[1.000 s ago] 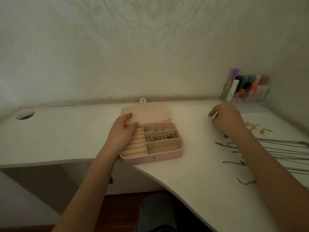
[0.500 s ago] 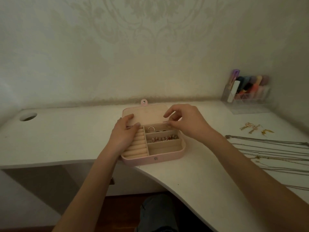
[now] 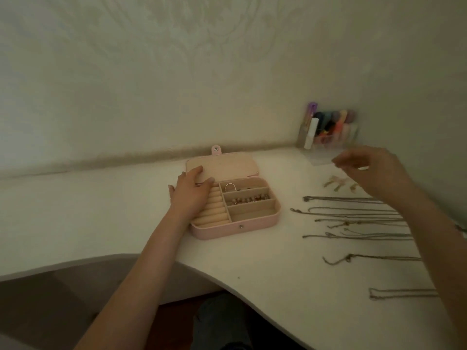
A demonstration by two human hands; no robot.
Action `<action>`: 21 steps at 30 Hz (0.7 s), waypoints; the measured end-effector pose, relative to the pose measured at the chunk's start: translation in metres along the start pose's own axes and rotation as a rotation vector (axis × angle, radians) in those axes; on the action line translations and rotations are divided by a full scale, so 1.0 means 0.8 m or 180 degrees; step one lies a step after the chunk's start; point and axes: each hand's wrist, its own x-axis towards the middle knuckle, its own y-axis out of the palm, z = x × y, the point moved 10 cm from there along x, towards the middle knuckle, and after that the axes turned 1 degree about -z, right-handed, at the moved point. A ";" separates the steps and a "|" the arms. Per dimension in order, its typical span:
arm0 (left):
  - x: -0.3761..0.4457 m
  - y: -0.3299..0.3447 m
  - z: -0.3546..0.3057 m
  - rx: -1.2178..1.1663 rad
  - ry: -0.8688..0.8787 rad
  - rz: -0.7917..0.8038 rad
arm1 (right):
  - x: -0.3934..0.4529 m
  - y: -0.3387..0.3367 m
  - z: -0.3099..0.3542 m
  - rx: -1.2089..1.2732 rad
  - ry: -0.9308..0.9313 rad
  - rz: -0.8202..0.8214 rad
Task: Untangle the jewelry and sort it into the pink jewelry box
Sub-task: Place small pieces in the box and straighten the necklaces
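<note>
The pink jewelry box (image 3: 252,224) lies open on the white desk (image 3: 290,269), its lid flat behind it. A ring (image 3: 230,187) sits in the back compartment and several small earrings (image 3: 249,199) in the middle one; the front compartment holds nothing. My left hand (image 3: 190,194) rests on the box's left side over the ring rolls, thumb on the lid. My right hand (image 3: 376,173) hovers blurred above the gold earrings (image 3: 337,183), fingers loosely bent with nothing seen in them. Several thin chains (image 3: 353,218) lie stretched out in rows to the right of the box.
A clear organizer (image 3: 328,133) with colourful tubes stands in the back right corner against the wall. The desk's front edge curves inward near my knee (image 3: 222,322). More chains (image 3: 401,294) lie close to the front right edge.
My right hand has left the box's back compartment and swung right, over the gold earrings. The view has shifted right. My left hand stays on the box.
</note>
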 end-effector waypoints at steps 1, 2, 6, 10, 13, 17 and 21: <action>0.002 0.006 -0.004 0.0074 -0.0016 0.0015 | -0.007 -0.018 -0.024 -0.0157 0.0128 -0.0159; 0.004 0.011 -0.009 0.0108 -0.0007 0.0039 | -0.014 -0.035 -0.048 -0.0297 0.0279 -0.0322; 0.009 0.028 -0.026 0.0073 0.0074 0.0164 | -0.041 -0.079 -0.127 -0.0775 0.0762 -0.0661; 0.015 0.036 -0.027 0.0045 0.0076 0.0160 | -0.050 -0.074 -0.159 -0.1301 0.0666 -0.0502; 0.011 0.029 -0.025 -0.0206 0.0077 0.0005 | -0.051 -0.066 -0.172 -0.1450 0.0737 -0.0406; 0.000 0.017 -0.030 -0.0320 0.0059 -0.0230 | -0.042 -0.067 -0.175 -0.1630 0.0847 -0.0425; -0.005 0.017 -0.037 -0.0312 0.0026 -0.0186 | -0.037 -0.068 -0.174 -0.1383 0.0892 -0.0491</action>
